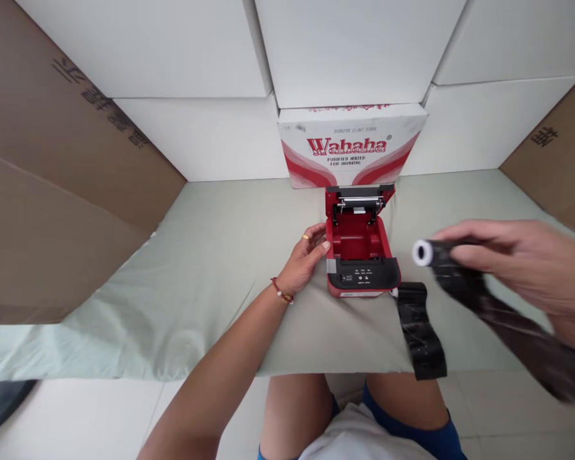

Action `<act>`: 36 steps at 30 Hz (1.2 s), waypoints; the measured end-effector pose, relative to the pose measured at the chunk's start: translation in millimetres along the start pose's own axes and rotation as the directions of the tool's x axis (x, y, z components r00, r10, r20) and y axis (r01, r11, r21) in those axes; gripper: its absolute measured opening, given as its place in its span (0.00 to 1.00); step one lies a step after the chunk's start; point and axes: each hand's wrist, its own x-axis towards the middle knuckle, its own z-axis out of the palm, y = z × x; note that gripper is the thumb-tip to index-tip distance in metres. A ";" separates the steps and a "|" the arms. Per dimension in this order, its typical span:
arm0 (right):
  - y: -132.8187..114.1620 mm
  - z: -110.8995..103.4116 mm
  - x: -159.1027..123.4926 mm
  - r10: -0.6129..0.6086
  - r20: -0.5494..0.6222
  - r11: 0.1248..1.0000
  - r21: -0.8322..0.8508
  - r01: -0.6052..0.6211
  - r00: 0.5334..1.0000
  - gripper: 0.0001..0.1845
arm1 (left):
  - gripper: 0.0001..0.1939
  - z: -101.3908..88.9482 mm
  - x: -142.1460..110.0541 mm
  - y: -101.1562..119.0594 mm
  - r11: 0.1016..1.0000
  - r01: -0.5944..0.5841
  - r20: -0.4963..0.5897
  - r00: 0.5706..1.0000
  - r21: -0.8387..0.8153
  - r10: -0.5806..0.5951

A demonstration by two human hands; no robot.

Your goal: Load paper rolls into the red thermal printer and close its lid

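A red and black label printer (363, 275) stands on the cloth-covered table with its lid (359, 199) raised, so the red hollow inside shows. My left hand (311, 255) grips the printer's left side, thumb at the rim and fingers along the wall. Off to the right, my right hand (512, 262) is closed round a roll of black film (443, 254) with a white core. A loose length of that film trails down to the right, blurred. Another black film strip (419, 326) lies beside the printer's front right corner, its lower end at the table edge.
Behind the printer is a white and red Wahaha carton (349, 144), close to the raised lid. White boxes (196, 134) are stacked along the back. Brown cartons stand at the left (52, 191) and right (556, 147). The table's front edge runs above my legs.
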 end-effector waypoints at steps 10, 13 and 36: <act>-0.4 105.5 65.5 0.029 -0.022 0.949 -0.314 -0.035 0.999 0.21 | 0.31 6.1 -9.7 6.2 0.929 -0.091 -0.080 0.989 0.357 0.127; -2.9 111.3 70.9 0.047 -0.015 0.879 -0.475 -0.048 0.999 0.20 | 0.28 12.0 -20.1 17.4 0.716 -0.293 -0.071 0.900 0.633 0.431; 16.4 89.1 72.7 0.148 -0.260 0.980 0.165 -0.107 0.954 0.12 | 0.16 54.6 -52.4 40.8 0.021 -0.623 0.458 0.597 0.782 0.659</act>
